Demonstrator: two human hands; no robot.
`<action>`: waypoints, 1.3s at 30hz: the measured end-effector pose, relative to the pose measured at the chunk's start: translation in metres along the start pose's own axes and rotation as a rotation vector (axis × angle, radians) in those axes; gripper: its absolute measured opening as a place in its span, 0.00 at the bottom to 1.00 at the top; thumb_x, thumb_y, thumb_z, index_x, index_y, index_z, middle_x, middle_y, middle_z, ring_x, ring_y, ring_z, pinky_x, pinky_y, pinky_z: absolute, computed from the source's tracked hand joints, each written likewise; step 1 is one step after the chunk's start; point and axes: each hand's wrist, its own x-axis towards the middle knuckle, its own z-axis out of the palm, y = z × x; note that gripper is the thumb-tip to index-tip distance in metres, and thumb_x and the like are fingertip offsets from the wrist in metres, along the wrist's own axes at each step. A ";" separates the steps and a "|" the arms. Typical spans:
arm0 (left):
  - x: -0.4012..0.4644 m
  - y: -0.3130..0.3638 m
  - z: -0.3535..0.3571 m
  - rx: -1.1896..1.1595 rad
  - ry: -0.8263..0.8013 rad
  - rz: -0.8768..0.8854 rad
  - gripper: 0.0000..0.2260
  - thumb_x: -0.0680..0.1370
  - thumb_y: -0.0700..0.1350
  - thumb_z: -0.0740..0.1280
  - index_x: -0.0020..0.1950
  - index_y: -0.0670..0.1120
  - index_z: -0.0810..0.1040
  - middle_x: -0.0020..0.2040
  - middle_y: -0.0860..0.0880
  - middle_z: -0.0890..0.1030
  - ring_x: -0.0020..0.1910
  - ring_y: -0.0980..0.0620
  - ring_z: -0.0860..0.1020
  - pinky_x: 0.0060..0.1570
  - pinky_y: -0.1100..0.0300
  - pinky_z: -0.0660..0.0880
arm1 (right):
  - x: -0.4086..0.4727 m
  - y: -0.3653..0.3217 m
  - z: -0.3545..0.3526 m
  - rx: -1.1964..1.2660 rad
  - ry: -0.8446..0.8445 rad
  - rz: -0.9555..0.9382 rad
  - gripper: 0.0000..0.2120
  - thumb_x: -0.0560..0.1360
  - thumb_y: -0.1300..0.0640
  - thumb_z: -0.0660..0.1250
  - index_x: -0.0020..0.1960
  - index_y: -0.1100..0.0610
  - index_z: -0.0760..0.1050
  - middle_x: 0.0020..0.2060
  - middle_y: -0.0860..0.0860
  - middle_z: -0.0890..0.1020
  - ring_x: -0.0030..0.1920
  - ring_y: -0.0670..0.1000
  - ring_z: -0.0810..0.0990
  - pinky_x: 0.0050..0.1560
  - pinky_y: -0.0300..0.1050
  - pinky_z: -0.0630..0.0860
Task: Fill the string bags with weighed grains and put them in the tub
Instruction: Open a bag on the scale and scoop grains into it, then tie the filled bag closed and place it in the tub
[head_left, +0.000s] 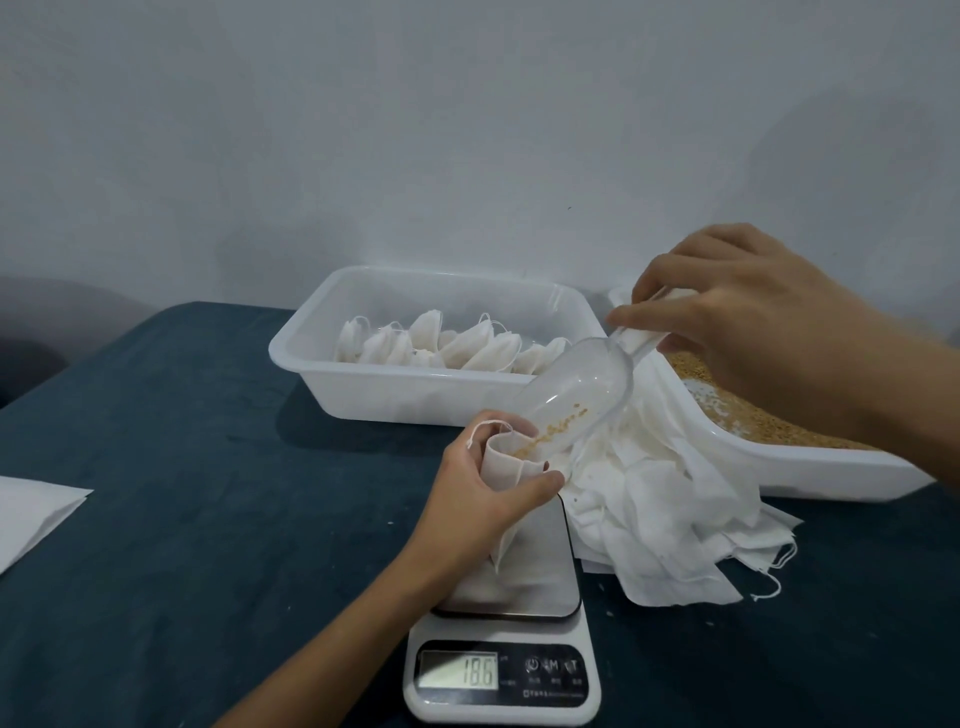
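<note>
Left hand fingers curled round open string bag above scale. Right hand fingers pinching tilted clear scoop, grains sliding into bag mouth.

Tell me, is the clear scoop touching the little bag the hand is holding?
Touching. The head view shows the scoop's open lip resting on the bag's mouth, grains sliding in with no gap visible, while the left hand grips the bag.

The left hand holds an open string bag over the scale; the right hand tilts a clear scoop, and grains slide into it.
</note>
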 end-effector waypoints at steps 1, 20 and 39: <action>0.000 0.000 0.000 0.010 0.003 0.000 0.15 0.69 0.47 0.80 0.52 0.54 0.80 0.47 0.52 0.84 0.43 0.51 0.84 0.43 0.58 0.81 | 0.001 -0.001 -0.001 -0.018 0.024 -0.011 0.25 0.67 0.70 0.78 0.60 0.53 0.83 0.50 0.52 0.82 0.51 0.59 0.79 0.66 0.60 0.70; 0.000 0.004 -0.004 0.004 0.101 0.002 0.18 0.73 0.40 0.81 0.58 0.47 0.78 0.50 0.47 0.85 0.46 0.54 0.85 0.44 0.63 0.79 | -0.024 0.007 0.020 0.162 0.182 0.240 0.17 0.71 0.65 0.77 0.59 0.57 0.84 0.51 0.57 0.84 0.51 0.63 0.80 0.65 0.63 0.68; 0.002 0.001 -0.002 0.070 0.083 -0.019 0.12 0.74 0.42 0.80 0.54 0.51 0.83 0.48 0.49 0.86 0.44 0.54 0.84 0.42 0.65 0.78 | -0.127 0.100 0.158 0.310 -0.462 1.301 0.14 0.70 0.58 0.79 0.54 0.59 0.82 0.43 0.56 0.83 0.44 0.58 0.79 0.44 0.47 0.72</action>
